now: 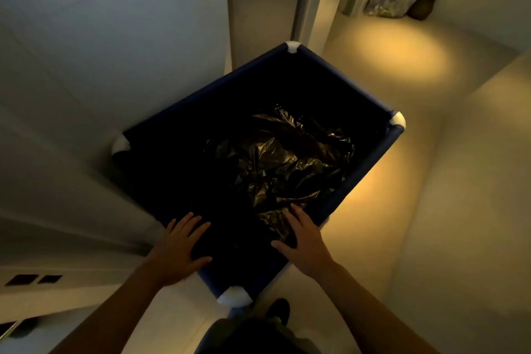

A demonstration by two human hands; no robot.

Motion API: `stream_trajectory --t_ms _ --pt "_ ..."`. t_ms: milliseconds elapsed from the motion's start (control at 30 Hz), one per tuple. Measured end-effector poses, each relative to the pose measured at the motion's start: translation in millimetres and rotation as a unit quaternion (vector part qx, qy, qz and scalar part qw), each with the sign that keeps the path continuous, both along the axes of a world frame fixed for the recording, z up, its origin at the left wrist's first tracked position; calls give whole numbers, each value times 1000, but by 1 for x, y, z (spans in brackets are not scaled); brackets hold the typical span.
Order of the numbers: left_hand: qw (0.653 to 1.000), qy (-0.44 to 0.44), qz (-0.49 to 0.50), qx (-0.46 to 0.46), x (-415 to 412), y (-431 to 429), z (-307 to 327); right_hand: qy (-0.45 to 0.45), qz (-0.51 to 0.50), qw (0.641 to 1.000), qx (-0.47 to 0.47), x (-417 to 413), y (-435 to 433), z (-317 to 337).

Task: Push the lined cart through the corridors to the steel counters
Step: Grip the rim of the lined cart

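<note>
At frame centre, the cart [339, 77] holds a crumpled black liner [284, 164]. Left hand [179, 250] and right hand [304, 244] rest on its near rims, fingers spread flat.

Dim indoor corridor: plain pale walls [100, 23], smooth floor [431, 181], open doorway [321, 8] ahead.

One cart [339, 86] stands in view, with four white corner caps [292, 47] and one black plastic liner [284, 161] inside; two hands, left hand [178, 250] and right hand [304, 244], one dark shoe [278, 309], two dark wall plates [21, 279]
</note>
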State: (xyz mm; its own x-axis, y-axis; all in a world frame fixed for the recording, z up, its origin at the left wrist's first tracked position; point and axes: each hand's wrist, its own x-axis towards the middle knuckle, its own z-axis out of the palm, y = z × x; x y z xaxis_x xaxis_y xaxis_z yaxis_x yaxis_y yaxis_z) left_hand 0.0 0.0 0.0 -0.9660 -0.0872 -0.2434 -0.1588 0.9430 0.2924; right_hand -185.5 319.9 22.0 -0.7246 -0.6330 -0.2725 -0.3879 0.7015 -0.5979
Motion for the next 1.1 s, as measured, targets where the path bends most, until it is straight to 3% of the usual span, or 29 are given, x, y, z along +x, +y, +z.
stream_trajectory --t_ms 300,700,1100 --pt "996 -68 -54 -1 10 -14 -20 -119 16 990 78 17 8 -27" --pt "992 -60 -104 -28 4 -15 -17 -6 122 985 123 19 4 -40" --pt "988 -83 -129 -33 -6 -14 -25 -2 135 974 181 6 6 -39"
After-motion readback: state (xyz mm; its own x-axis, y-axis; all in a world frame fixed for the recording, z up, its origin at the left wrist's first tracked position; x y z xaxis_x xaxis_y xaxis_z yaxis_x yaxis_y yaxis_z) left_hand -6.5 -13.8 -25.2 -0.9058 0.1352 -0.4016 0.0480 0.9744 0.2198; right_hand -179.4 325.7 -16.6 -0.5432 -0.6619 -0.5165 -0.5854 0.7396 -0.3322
